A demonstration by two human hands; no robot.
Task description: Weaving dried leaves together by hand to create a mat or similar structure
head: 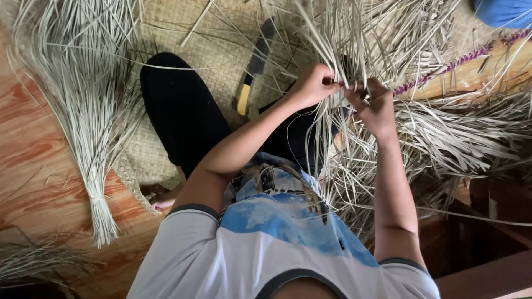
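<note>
Both hands are up at centre-top of frame, close together. Left hand [313, 84] is closed in a fist around a bunch of dried straw strips [354, 50]. Right hand [374, 105] pinches a few of the same strips just beside it; fingertips nearly touch the left.

The strips fan out above and to the right into a loose pile [443, 133]. They look light, thin, springy and dry, so likely brittle if creased and prone to sliding through a loose hold. Best hold judged to be where they converge, near the fists, not the free ends.

A tied bundle of strips [83, 111] lies at left on the wooden floor [33, 155], bound end pointing down. A knife [252, 69] with a pale handle lies on the woven mat [221, 44], apart from both hands.

Hard to read: exact strip count in each hand and any knot between the fingers. Blue object [504, 11] at the upper right is cut off. The purple-tinted strand [449, 69] is partly buried.
</note>
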